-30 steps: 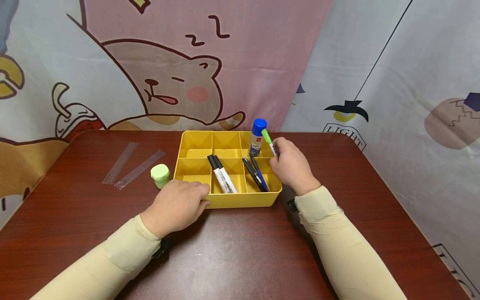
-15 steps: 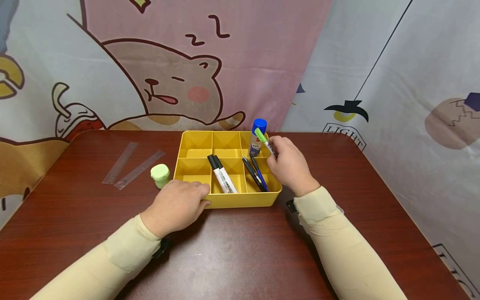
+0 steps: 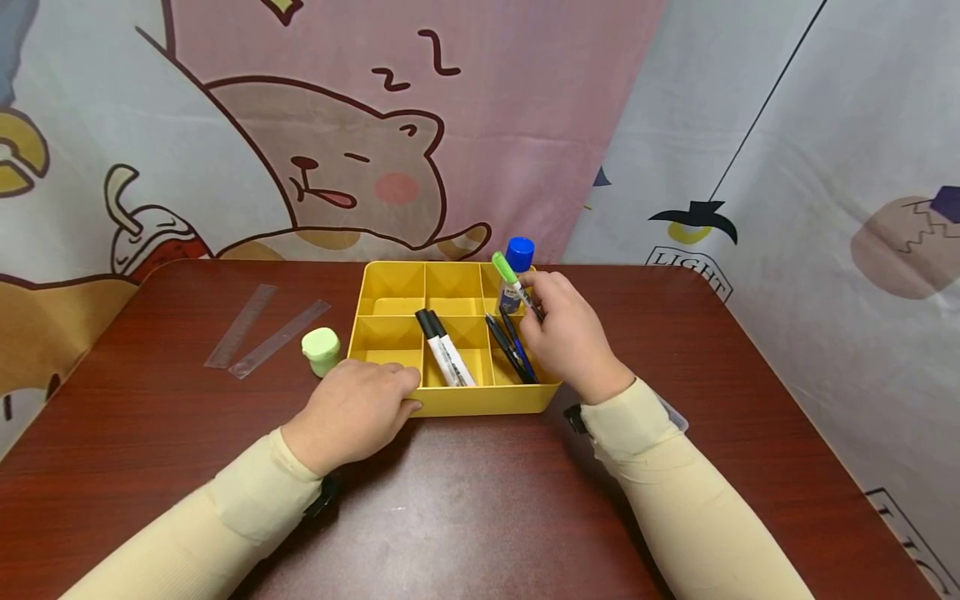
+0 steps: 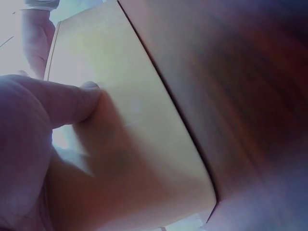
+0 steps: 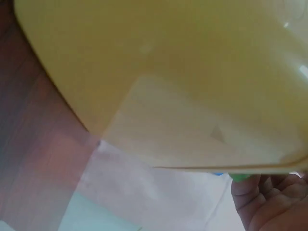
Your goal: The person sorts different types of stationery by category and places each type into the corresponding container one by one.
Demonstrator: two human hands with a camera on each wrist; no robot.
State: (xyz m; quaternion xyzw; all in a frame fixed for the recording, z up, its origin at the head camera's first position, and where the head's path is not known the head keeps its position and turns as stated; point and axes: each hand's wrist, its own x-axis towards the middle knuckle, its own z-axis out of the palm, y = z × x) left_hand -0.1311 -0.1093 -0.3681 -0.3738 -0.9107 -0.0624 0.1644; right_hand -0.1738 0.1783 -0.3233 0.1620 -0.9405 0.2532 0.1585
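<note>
A yellow six-compartment organizer box (image 3: pixel 480 402) stands on the table. My left hand (image 3: pixel 352 412) grips its front rim; in the left wrist view the thumb (image 4: pixel 72 103) presses the outer wall. Over the box's right side, my right hand (image 3: pixel 573 337) holds a marker (image 3: pixel 506 268) with a green cap, tilted with the cap up and to the left. Behind that marker, a blue-capped glue stick (image 3: pixel 520 252) stands in the back right compartment. Two black-capped markers (image 3: pixel 453 357) lean in the front middle compartment. Pens (image 3: pixel 507 352), black and blue, lean in the front right one.
Left of the box is a small light green object (image 3: pixel 321 350), its kind unclear. Two clear rulers, one ruler (image 3: pixel 240 327) farther left and another ruler (image 3: pixel 279 340) beside it, lie flat on the dark red-brown table (image 3: pixel 465 500). A printed cloth (image 3: pixel 525 125) hangs behind.
My right hand has moved a little left with the green-capped marker, whose cap has swung left across the front of the glue stick. The left hand and the box have stayed put.
</note>
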